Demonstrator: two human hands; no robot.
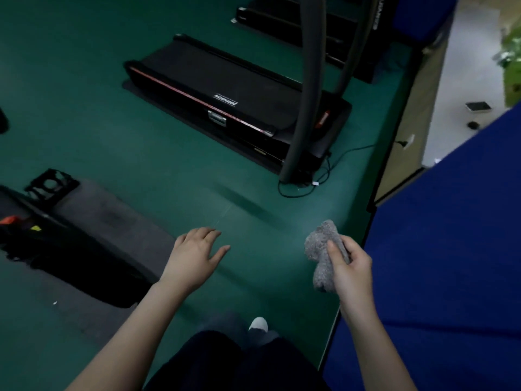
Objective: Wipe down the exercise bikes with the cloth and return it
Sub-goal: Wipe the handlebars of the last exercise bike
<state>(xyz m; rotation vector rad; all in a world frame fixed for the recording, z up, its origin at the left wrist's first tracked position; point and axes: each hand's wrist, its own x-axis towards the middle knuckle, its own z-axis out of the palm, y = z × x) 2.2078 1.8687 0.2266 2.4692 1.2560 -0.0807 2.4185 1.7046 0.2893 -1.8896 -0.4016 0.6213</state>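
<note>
JOHNSON label (226, 100), upside down, on treadmill (194, 71)

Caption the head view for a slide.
Right hand grips a bunched grey cloth above the green floor, left hand open, a black treadmill ahead.

The grey fuzzy cloth (321, 241) is bunched into a soft, upright lump. The right hand (352, 275) grips it round its middle, both ends sticking out, above the green floor (141, 153).
</note>
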